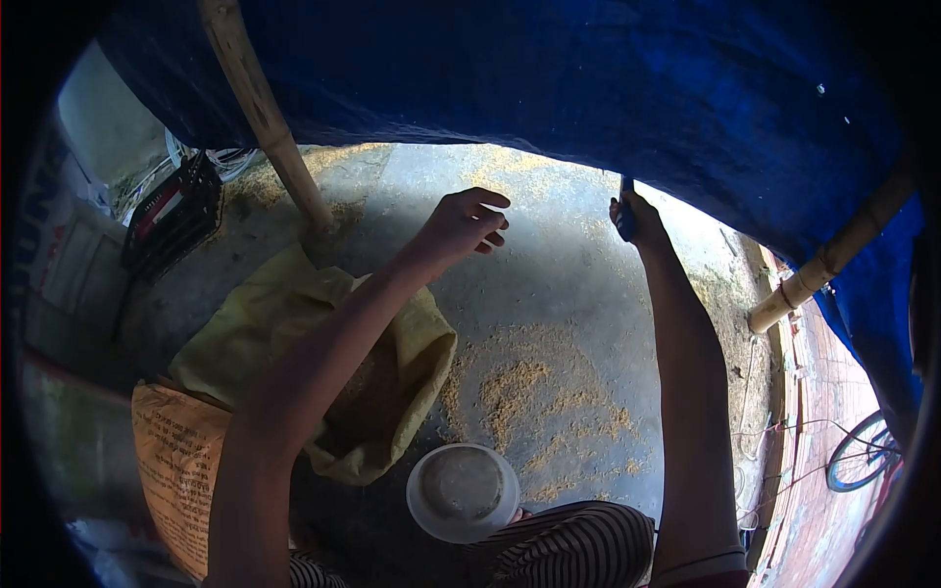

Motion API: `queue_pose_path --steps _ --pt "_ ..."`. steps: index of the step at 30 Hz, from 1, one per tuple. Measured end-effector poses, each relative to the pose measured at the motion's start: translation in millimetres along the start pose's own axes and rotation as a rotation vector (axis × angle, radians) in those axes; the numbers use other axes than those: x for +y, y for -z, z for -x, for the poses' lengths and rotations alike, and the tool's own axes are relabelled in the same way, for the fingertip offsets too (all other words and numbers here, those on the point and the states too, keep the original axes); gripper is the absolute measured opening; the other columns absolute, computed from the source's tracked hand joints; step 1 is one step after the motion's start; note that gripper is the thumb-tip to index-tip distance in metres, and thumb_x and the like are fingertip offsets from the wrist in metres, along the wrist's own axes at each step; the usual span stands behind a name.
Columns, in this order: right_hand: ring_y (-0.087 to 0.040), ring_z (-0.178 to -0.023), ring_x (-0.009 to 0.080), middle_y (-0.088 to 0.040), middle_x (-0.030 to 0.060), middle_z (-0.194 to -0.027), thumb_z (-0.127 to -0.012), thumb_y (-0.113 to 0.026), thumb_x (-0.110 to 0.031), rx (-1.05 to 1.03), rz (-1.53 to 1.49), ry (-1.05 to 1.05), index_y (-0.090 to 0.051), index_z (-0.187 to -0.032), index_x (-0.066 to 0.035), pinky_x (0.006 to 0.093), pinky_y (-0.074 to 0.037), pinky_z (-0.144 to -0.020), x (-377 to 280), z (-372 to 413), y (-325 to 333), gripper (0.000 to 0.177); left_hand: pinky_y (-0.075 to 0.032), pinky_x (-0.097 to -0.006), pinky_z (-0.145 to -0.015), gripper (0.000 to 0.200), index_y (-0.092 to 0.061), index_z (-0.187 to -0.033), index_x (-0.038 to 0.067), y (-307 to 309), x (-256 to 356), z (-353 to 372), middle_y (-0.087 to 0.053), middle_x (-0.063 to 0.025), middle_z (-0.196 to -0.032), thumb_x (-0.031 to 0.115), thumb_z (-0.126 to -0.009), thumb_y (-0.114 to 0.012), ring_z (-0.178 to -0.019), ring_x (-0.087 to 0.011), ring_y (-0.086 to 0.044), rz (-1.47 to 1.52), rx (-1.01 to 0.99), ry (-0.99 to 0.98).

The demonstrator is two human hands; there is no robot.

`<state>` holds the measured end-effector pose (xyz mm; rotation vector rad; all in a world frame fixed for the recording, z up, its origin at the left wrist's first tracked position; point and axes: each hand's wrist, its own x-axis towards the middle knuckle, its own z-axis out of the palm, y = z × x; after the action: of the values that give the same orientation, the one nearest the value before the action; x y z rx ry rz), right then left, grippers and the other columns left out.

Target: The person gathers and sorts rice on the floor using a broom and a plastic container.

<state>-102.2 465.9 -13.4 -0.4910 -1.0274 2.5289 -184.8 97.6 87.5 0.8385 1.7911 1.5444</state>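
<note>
My left hand [465,227] is raised over the grey floor, its fingers curled but apart, with nothing in them. On the right, my right hand [637,218] is wrapped round a dark blue handle [625,223]; whatever it belongs to is partly hidden near the tarp's edge. Beneath my left forearm a yellowish woven sack [421,367] lies with its mouth open. A round whitish plastic bowl [463,493] is by my knees. Yellow-brown grains [529,387] are scattered on the floor between my arms.
A blue tarp [549,78] hangs across the top. Bamboo poles stand at left [265,108] and right [833,255]. A black crate [174,218] lies at the left, an orange printed bag [176,470] below it. A bicycle wheel [863,453] shows at far right.
</note>
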Motion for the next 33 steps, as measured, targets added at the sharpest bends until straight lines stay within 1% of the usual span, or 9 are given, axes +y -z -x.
queue_pose_path --steps 3,8,12,14,20,22,27,30,33 --pt "-0.055 -0.055 0.0198 -0.053 0.0169 -0.077 -0.086 -0.053 -0.014 0.21 0.303 -0.032 -0.04 -0.096 0.003 0.0288 -0.048 -0.047 5 10 -21 0.024 -0.052 -0.0289 -0.071 0.03 -0.051 -0.116 0.002 1 -8 1 -0.06 -0.0118 -0.097 0.013 -0.088 -0.051 -0.083 -0.018 -0.062 -0.061 0.002 0.026" --pt "-0.047 -0.045 0.0167 -0.051 0.0084 -0.059 -0.09 -0.046 -0.023 0.104 0.762 -0.248 -0.047 -0.079 -0.001 0.0288 -0.038 -0.042 -36 69 11 0.025 -0.051 -0.0283 -0.07 0.028 -0.052 -0.114 0.002 19 -12 22 -0.06 -0.0111 -0.096 0.011 -0.088 -0.049 -0.082 -0.0175 -0.061 -0.082 0.034 0.043" --pt "-0.045 -0.042 0.009 -0.049 0.0006 -0.057 -0.087 -0.052 -0.021 0.211 0.868 -0.159 -0.049 -0.073 -0.008 0.0204 -0.038 -0.038 -112 209 -47 0.02 -0.051 -0.0285 -0.07 0.027 -0.053 -0.114 0.003 28 -25 21 -0.06 -0.0103 -0.095 0.01 -0.088 -0.048 -0.081 -0.017 -0.061 -0.035 0.023 0.064" --pt "-0.043 -0.037 0.0078 -0.046 -0.0006 -0.053 -0.089 -0.047 -0.036 0.24 0.508 -0.861 -0.05 -0.075 -0.008 0.0202 -0.034 -0.03 -184 228 -34 0.032 -0.051 -0.0288 -0.07 0.027 -0.053 -0.113 0.003 21 -23 13 -0.059 -0.0097 -0.095 0.011 -0.088 -0.048 -0.081 -0.017 -0.061 -0.043 0.054 0.092" --pt "-0.045 -0.04 0.0087 -0.042 0.0001 -0.053 -0.091 -0.044 -0.032 0.15 0.449 -0.645 -0.046 -0.081 -0.003 0.0203 -0.038 -0.031 -196 270 -67 0.031 -0.051 -0.0295 -0.07 0.03 -0.049 -0.118 0.004 -6 -2 -17 -0.059 -0.0101 -0.097 0.011 -0.088 -0.049 -0.081 -0.0177 -0.061 -0.058 -0.02 0.058" --pt "-0.046 -0.044 0.0086 -0.045 0.0023 -0.058 -0.092 -0.045 -0.026 0.082 0.824 -0.313 -0.045 -0.082 -0.002 0.0194 -0.04 -0.034 -172 233 -49 0.026 -0.051 -0.0289 -0.069 0.03 -0.049 -0.117 0.003 -6 0 -16 -0.059 -0.0105 -0.097 0.012 -0.088 -0.049 -0.081 -0.0172 -0.061 -0.089 -0.029 -0.002" --pt "-0.05 -0.051 0.0102 -0.05 0.0082 -0.07 -0.088 -0.052 -0.017 -0.151 0.468 -0.046 -0.043 -0.087 0.003 0.0184 -0.046 -0.045 -97 122 -22 0.022 -0.051 -0.028 -0.067 0.031 -0.051 -0.116 0.002 14 -8 6 -0.059 -0.01 -0.094 0.013 -0.087 -0.052 -0.08 -0.016 -0.062 -0.189 -0.055 -0.019" --pt "-0.053 -0.057 0.0156 -0.051 0.0135 -0.076 -0.084 -0.058 -0.012 -0.048 0.276 0.006 -0.043 -0.09 0.005 0.0228 -0.05 -0.051 -61 41 5 0.023 -0.051 -0.0273 -0.066 0.031 -0.051 -0.116 0.002 25 -13 17 -0.061 -0.009 -0.09 0.014 -0.087 -0.053 -0.078 -0.0154 -0.062 -0.101 -0.024 0.02" --pt "-0.052 -0.049 0.0203 -0.05 0.0113 -0.064 -0.084 -0.056 -0.015 0.117 0.156 0.01 -0.047 -0.084 0.003 0.0302 -0.044 -0.044 -25 -14 6 0.02 -0.051 -0.027 -0.066 0.029 -0.053 -0.113 0.001 32 -20 26 -0.061 -0.0093 -0.09 0.013 -0.087 -0.052 -0.077 -0.0149 -0.062 -0.084 0.003 0.015"
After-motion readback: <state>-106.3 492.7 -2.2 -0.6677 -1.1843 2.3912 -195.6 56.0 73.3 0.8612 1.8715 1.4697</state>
